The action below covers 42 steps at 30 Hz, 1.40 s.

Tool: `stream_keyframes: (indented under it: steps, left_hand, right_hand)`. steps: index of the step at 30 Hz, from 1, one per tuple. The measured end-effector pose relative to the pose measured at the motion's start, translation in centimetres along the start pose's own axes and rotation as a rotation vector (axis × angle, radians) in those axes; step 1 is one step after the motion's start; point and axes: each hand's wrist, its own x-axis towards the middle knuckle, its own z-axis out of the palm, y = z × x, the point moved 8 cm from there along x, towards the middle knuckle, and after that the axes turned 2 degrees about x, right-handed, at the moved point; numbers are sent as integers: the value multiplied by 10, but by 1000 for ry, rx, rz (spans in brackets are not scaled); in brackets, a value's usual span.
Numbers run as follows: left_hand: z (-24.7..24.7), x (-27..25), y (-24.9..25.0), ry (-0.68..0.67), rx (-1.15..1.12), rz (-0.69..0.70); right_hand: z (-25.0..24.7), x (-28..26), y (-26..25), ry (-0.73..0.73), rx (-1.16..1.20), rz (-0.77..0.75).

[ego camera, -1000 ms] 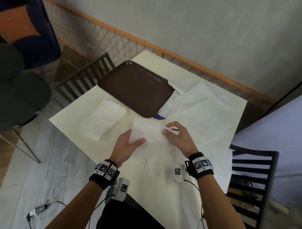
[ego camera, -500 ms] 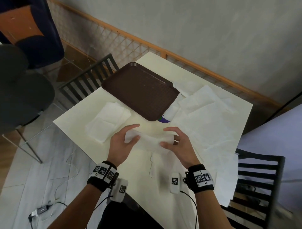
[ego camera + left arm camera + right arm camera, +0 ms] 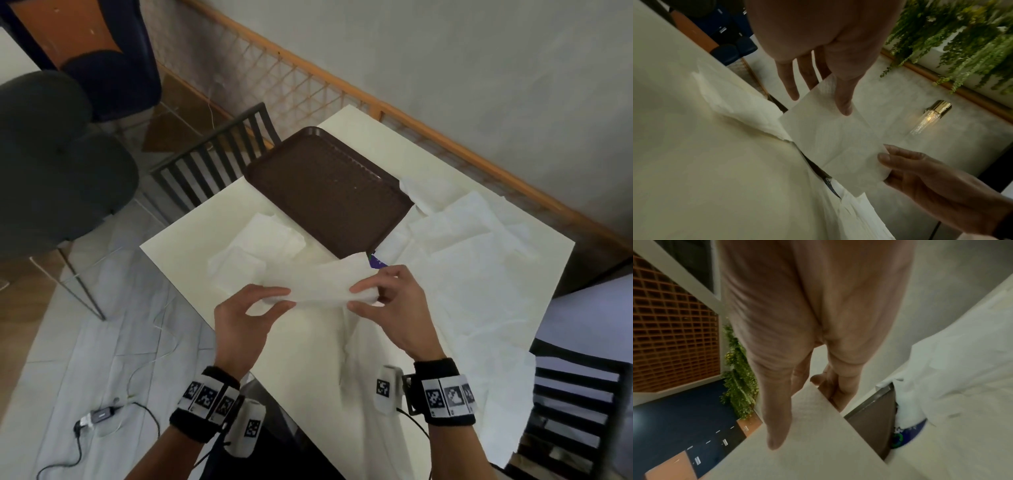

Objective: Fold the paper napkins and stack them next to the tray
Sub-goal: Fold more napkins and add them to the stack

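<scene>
Above the table's near middle hangs a white paper napkin, folded into a band and held at both ends. My left hand pinches its left end between thumb and fingers, and my right hand pinches its right end. The left wrist view shows the napkin stretched flat, creases visible, between the left hand and the right hand. In the right wrist view the napkin runs out from under the thumb. A stack of folded napkins lies left of the brown tray.
Several unfolded napkins cover the right half of the cream table. A purple-printed packet peeks out by the tray's near corner. Dark slatted chairs stand at the far left and near right.
The napkin went from lying flat under both hands to being folded over and lifted off the table. Both hands rose and now hold its two ends.
</scene>
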Motion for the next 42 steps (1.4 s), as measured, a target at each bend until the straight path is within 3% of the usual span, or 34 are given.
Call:
stream_keyframes:
  steps: [5,8,11,14,17,23,25,27,29,31,35,39,42]
  left_hand:
    - [-34,14,14,93,231,147]
    - [-56,30,13,130,179,63]
    - [-74,47,0,243,211,-41]
    - [-84,66,-23,286,287,-82]
    - [-84,83,-60,264,348,-130]
    - [-54,101,-119,41,574,-202]
    - [-48,96,-114,52,664,-155]
    - [-48,87,-100,144,735,-115]
    - [-43,73,-79,203,701,-44]
    - [-26,54,-57,177,567,34]
    - [35,8,-27,-28,391,65]
    - [119,-42,-35,-341,426,19]
    - [167,-65,-48,-477,578,-41]
  right_hand:
    - [11,32,-38,-14,-3,-61]
    - [36,63,-58,-114,170,-44]
    - [80,93,-60,-267,206,72]
    - [108,131,-49,-136,140,95]
    - [141,164,-35,-60,-23,80]
    - [193,184,-3,-142,-325,93]
    - [183,177,-10,-126,-353,45]
    - [157,162,-22,-68,-362,-6]
    - [123,139,-30,-34,-331,-66]
    - [85,106,-28,-68,-267,-109]
    - [10,47,18,-202,-352,-42]
    - [-36,0,94,-398,-672,192]
    - [-51,-19,120,-341,-740,232]
